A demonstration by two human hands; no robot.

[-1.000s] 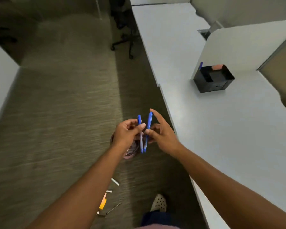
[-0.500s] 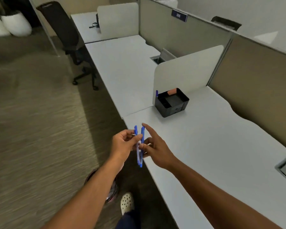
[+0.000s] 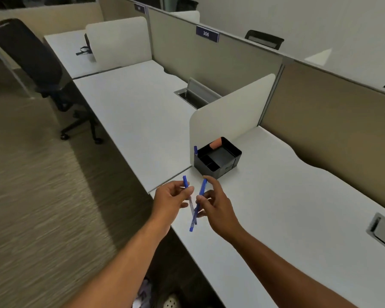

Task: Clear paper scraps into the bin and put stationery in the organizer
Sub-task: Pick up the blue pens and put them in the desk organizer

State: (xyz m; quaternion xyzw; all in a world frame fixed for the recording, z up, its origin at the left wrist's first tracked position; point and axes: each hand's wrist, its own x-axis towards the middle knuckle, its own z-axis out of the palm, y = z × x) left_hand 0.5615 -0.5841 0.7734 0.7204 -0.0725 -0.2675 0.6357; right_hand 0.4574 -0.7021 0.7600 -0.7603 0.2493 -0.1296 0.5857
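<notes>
Since the earlier frame the two pens have swung apart at their tops and now cross near their lower ends, and both hands have come up over the edge of the tabletop (image 3: 287, 207). The left hand (image 3: 169, 202) pinches the clear-barrelled pen (image 3: 188, 197) between thumb and fingers, just below its blue cap. The right hand (image 3: 218, 207) pinches the all-blue pen (image 3: 198, 205) at about the middle, with the other fingers spread loosely. The hands are close together but not touching.

The black organizer (image 3: 217, 160) stands just beyond the right hand, near the white divider, and one blue pen (image 3: 195, 150) already stands in its far left corner. Something orange is in the back compartment; I cannot tell what it is.

These pens are probably light, stiff and a little smooth, so a gentle pinch is enough. Holding each near the upper half seems best, so that the tip can go first into a narrow compartment.
</notes>
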